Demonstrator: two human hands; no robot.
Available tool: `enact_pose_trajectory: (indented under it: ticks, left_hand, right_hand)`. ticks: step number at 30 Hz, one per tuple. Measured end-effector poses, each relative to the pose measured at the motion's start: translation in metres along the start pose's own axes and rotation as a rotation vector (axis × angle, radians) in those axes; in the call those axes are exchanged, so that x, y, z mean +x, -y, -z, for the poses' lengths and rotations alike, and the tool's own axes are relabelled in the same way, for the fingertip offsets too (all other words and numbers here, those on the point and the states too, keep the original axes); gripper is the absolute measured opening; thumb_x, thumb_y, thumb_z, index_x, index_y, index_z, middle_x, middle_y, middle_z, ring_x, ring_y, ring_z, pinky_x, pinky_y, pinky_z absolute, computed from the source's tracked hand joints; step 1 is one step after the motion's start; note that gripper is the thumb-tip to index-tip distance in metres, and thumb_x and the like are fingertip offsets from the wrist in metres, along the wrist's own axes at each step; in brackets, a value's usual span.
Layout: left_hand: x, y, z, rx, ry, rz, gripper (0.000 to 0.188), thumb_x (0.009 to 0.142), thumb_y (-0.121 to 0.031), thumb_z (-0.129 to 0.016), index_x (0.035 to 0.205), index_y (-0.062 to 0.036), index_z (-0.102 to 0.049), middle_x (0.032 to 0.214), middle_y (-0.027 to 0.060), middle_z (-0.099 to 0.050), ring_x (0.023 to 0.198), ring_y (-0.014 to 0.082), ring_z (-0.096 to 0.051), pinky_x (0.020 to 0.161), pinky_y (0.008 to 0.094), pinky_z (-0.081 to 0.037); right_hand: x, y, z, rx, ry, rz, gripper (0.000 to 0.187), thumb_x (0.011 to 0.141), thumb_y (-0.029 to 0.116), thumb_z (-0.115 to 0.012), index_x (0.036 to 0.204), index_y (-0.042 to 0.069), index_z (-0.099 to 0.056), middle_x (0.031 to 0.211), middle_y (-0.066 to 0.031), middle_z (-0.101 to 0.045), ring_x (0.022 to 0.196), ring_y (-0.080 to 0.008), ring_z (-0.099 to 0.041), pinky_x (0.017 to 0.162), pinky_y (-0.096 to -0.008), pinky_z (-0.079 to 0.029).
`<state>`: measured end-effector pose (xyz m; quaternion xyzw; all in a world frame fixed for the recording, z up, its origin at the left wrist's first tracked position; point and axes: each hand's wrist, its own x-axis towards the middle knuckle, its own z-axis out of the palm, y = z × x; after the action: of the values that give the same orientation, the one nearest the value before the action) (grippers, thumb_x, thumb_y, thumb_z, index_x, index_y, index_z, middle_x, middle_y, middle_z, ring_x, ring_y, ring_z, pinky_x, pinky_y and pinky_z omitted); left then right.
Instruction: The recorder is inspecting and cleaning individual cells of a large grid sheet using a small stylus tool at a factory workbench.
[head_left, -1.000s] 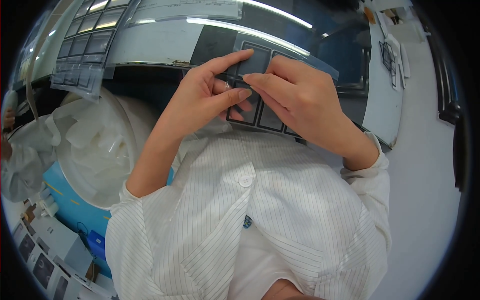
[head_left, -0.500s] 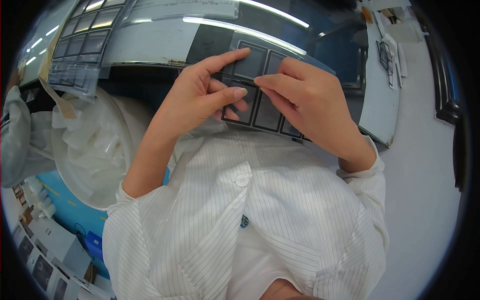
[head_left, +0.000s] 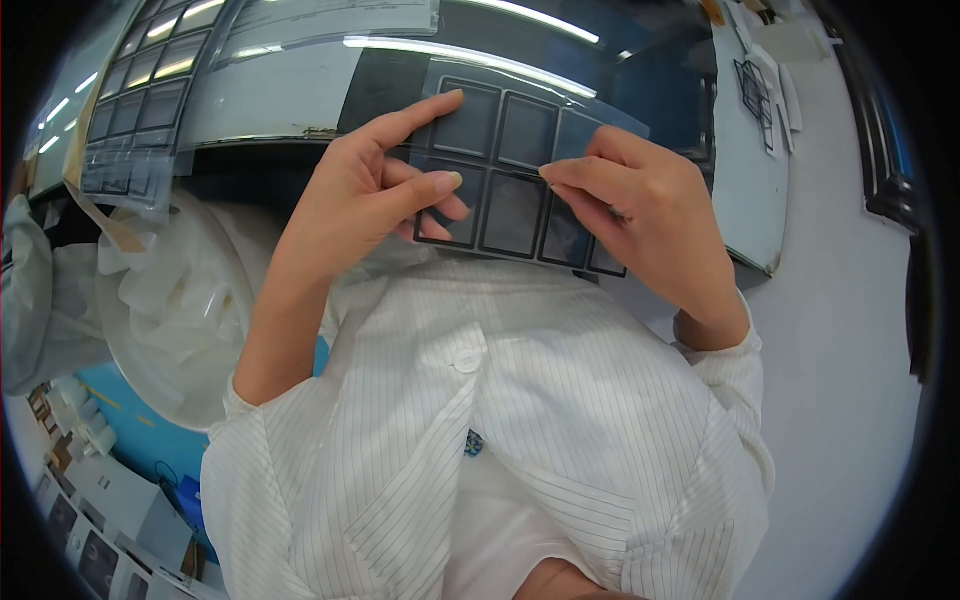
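Note:
A clear plastic sheet with rows of black rectangular frames (head_left: 512, 212) lies tilted at the near edge of the table. My left hand (head_left: 375, 185) grips its left side, with the thumb over the top and several fingers showing through from underneath. The index finger stretches along the far left corner. Above the middle of the sheet, my right hand (head_left: 640, 195) has thumb and index finger pinched together at the bars between two rows of frames. Whatever lies between those fingertips is too small to make out.
The glossy table (head_left: 290, 95) reflects ceiling lights. Another black-framed sheet (head_left: 150, 105) overhangs its left side. Below stands a white bin (head_left: 150, 385) filled with crumpled translucent film (head_left: 180, 290). Loose black frames (head_left: 755, 95) lie at the right. A grey-white sleeve (head_left: 35, 300) shows at far left.
The sheet and my left hand have shifted slightly left in view. My right hand has moved a little right along the sheet and slightly nearer, still pinched.

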<state>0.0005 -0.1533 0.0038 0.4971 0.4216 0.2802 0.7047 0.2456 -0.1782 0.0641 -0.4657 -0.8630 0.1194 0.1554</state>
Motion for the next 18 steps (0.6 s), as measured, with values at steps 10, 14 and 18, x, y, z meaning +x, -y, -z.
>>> enact_pose_trajectory:
  ticks: [10,14,18]
  left_hand:
    - [0.000,-0.001,0.001,-0.014,-0.011,0.024,0.063,0.087,-0.007,-0.067,0.145,-0.0093,-0.042,0.076,0.0091,-0.073,0.058,0.0080,-0.067,0.049,0.0157,-0.045]
    - [-0.001,-0.002,0.001,-0.008,-0.019,0.028,0.063,0.087,-0.006,-0.067,0.144,-0.0087,-0.043,0.076,0.0093,-0.073,0.058,0.0083,-0.067,0.049,0.0155,-0.045]
    - [0.000,-0.002,0.001,-0.014,-0.025,0.017,0.063,0.086,-0.006,-0.067,0.144,-0.0077,-0.043,0.077,0.0098,-0.073,0.057,0.0085,-0.067,0.049,0.0151,-0.044]
  right_hand:
    - [-0.017,-0.012,0.016,-0.014,0.048,-0.048,0.016,0.074,0.000,-0.075,0.088,0.006,-0.072,0.069,-0.0047,-0.054,0.056,-0.0174,-0.054,0.049,-0.0275,-0.041]
    - [-0.021,-0.013,0.018,-0.024,0.047,-0.055,0.016,0.073,0.000,-0.075,0.088,0.006,-0.072,0.068,-0.0047,-0.054,0.056,-0.0174,-0.054,0.048,-0.0276,-0.041]
    - [-0.024,-0.013,0.025,-0.073,0.103,-0.092,0.009,0.076,0.005,-0.072,0.085,0.005,-0.072,0.073,-0.0047,-0.059,0.063,-0.0209,-0.061,0.055,-0.0308,-0.047]
